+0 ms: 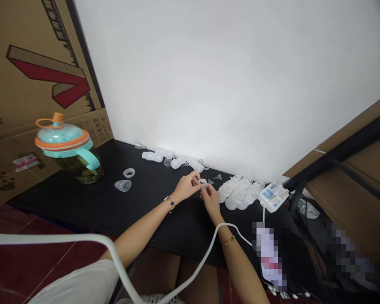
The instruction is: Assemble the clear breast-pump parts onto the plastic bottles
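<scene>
Left hand: the left hand (185, 188) is closed in a pinch, palm turned down, with its fingertips (195, 179) on the upper left edge of a small clear plastic ring (203, 183).
Right hand: the right hand (210, 199) is also closed, bent up at the wrist, with its fingers (205, 190) pinching the ring from below.
Held piece: the ring sits between both hands, above the middle of the worktop and close to the far wall; its details are too small to tell.
Arms: both forearms reach forward and inward from the bottom of the frame, converging at the hands. A bracelet with a blue cross (170, 204) circles the left wrist, and a gold bracelet (228, 241) circles the right forearm.
Just right of the hands: a small clear funnel (218, 177) lies beside a row of frosted plastic bottle parts (237, 192), with a white electronic unit (274, 196) at their right.
Just beyond the hands: white plastic bottles (179, 162) lie along the wall.
Left of the hands: a clear cup (123, 185) and a clear ring (129, 172) lie on the black worktop (66, 198).
Upper left: a teal and orange lidded jug (63, 139) stands before cardboard (34, 63).
Lower edge: white tubing (50, 238) crosses the frame, above a red tile floor (19, 261).
</scene>
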Demonstrator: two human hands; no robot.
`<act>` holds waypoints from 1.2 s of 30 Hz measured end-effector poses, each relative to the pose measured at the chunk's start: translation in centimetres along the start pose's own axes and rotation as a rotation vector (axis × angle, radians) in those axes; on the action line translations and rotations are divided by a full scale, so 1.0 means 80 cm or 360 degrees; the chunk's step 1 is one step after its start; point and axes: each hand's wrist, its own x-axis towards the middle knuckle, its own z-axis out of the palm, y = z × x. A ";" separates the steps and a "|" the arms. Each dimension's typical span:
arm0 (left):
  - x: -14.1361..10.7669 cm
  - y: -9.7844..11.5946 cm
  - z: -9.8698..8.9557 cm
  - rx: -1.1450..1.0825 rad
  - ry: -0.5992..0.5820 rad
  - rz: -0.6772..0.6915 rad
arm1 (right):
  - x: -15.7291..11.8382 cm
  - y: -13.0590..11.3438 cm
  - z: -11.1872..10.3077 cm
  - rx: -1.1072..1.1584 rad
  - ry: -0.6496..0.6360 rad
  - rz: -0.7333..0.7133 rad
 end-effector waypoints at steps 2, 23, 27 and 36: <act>0.000 0.000 0.000 -0.0008 -0.0004 -0.0004 | 0.000 0.000 0.000 -0.0002 0.0006 0.0000; 0.003 0.002 -0.007 0.0477 0.0048 0.0122 | 0.002 -0.003 -0.007 -0.0165 0.0023 -0.0002; 0.002 0.001 -0.005 0.0438 0.0053 0.0168 | 0.001 -0.007 -0.006 -0.0089 0.0000 0.0032; 0.002 0.002 -0.003 0.0055 -0.0051 0.0007 | 0.003 -0.005 -0.005 -0.0003 0.0024 0.0044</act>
